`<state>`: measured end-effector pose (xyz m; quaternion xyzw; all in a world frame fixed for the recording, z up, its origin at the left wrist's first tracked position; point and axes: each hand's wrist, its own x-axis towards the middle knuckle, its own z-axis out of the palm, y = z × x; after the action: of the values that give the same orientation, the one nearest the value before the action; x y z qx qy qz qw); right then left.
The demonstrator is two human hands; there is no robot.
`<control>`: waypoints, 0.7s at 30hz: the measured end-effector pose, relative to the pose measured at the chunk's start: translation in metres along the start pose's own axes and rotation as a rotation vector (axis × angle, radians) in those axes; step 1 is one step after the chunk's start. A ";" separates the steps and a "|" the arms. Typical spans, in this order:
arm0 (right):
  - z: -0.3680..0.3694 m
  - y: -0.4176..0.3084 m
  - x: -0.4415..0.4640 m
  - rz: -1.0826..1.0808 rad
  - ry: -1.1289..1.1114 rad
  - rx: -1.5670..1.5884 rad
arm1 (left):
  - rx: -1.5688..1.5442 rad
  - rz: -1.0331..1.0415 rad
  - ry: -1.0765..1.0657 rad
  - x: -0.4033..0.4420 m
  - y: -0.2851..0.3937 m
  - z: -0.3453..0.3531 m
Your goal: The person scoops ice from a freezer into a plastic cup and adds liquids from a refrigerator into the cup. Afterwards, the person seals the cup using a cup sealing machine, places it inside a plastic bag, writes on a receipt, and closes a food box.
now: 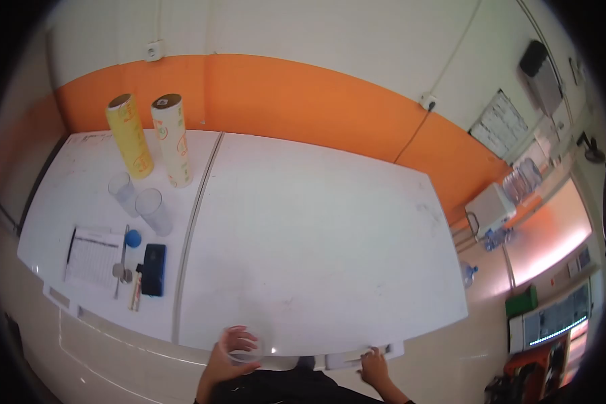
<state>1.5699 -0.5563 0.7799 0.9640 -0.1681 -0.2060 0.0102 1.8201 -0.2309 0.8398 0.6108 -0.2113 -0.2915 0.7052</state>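
Near the front edge of the white table (316,236), my left hand (230,353) is wrapped round a clear, round plastic cup (256,347), its fingers showing through the thin wall. Further right, my right hand (375,365) is at the white drawer (343,360) under the tabletop, with its fingers curled over the handle opening. How far the drawer stands out cannot be made out.
On the left table stand a yellow roll (131,138), a cream roll (173,145) and two clear cups (155,212). A phone (154,269), a blue cap (133,238), a spoon (122,269) and a printed sheet (91,256) lie nearer. A water dispenser (490,209) stands right.
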 end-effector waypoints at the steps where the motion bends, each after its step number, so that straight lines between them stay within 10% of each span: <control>1: 0.014 0.025 -0.002 -0.095 0.091 0.041 | -0.030 0.023 0.089 -0.008 -0.005 0.011; 8: 0.094 0.033 0.028 0.038 -0.051 -0.133 | 0.009 0.256 0.936 -0.077 -0.031 0.105; 11: 0.055 0.062 0.035 -0.408 -0.116 0.214 | -0.019 0.241 1.101 -0.117 -0.033 0.137; 12: 0.035 0.065 0.057 -0.349 -0.549 0.330 | -0.018 0.242 1.140 -0.128 -0.037 0.144; 19: 0.059 0.086 0.088 -0.677 -0.500 0.034 | 0.073 0.257 1.423 -0.169 -0.048 0.149; 21: -0.031 0.081 0.066 -0.574 -0.744 0.063 | 0.131 0.290 1.507 -0.158 -0.047 0.133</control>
<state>1.6130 -0.6563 0.7897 0.8320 0.1067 -0.5268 -0.1376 1.6092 -0.2271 0.8245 0.6511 0.2314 0.3121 0.6520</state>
